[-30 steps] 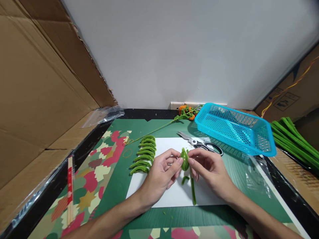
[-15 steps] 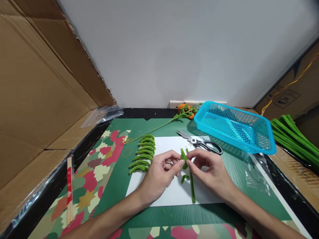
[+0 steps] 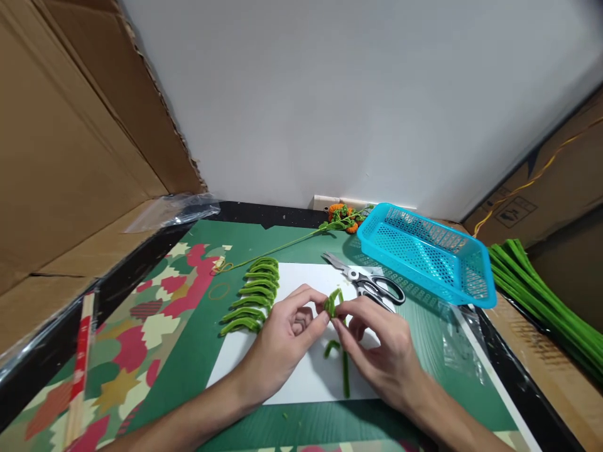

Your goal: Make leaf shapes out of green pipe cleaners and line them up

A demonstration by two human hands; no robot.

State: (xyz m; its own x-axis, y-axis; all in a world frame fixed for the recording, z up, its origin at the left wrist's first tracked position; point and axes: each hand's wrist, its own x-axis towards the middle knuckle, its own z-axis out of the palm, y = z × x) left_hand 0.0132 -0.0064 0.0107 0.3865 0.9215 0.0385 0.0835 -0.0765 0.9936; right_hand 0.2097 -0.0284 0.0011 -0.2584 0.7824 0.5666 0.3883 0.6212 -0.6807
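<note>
Left hand: the left hand (image 3: pixel 282 333) is pinching the folded top of the green pipe cleaner (image 3: pixel 333 302), with its grip closed on it.
Right hand: the right hand (image 3: pixel 377 351) is pinching the same fold from the other side, grip also closed.
Pipe cleaner: it is hanging just above the white sheet (image 3: pixel 292 380), between both hands.
Worktop: a green patterned mat is covering the worktop (image 3: pixel 202 351). Bent green pieces (image 3: pixel 252 295) are lying in a row left of the hands, with the scissors (image 3: pixel 367 282) and blue basket (image 3: pixel 424 257) behind them.
Room: a grey wall (image 3: pixel 353 94) is standing behind, and cardboard (image 3: pixel 70 144) is closing the left side.
</note>
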